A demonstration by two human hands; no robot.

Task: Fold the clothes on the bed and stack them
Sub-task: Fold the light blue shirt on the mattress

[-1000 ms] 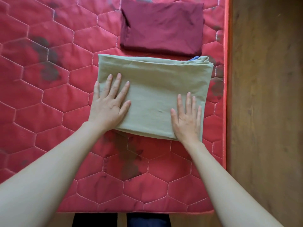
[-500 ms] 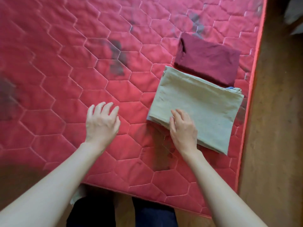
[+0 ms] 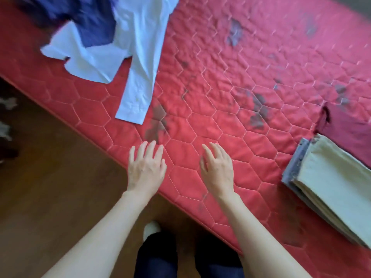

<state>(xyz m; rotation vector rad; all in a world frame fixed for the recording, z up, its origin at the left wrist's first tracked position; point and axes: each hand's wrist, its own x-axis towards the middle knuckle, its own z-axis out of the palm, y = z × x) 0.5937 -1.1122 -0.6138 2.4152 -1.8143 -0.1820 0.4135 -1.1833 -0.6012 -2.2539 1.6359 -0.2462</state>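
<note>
A folded pale green cloth [image 3: 337, 181] lies at the right on top of a folded grey-blue piece [image 3: 295, 165], on the red quilted bed [image 3: 210, 87]. Just behind the stack is a folded maroon garment [image 3: 349, 133]. At the far left an unfolded white shirt [image 3: 132, 53] lies spread out, one sleeve reaching toward me, partly over a dark blue garment [image 3: 88, 21]. My left hand [image 3: 145, 167] and my right hand [image 3: 217, 167] hover over the bed's near edge with fingers spread. Neither holds anything.
Brown wooden floor [image 3: 50, 187] lies left of and below the bed's edge. My dark trousers and a white-socked foot [image 3: 151, 229] show at the bottom. Dark stains mark the quilt's middle.
Both hands have left the green cloth and moved left over bare quilt. The view has swung left, so the white shirt and blue garment are now visible.
</note>
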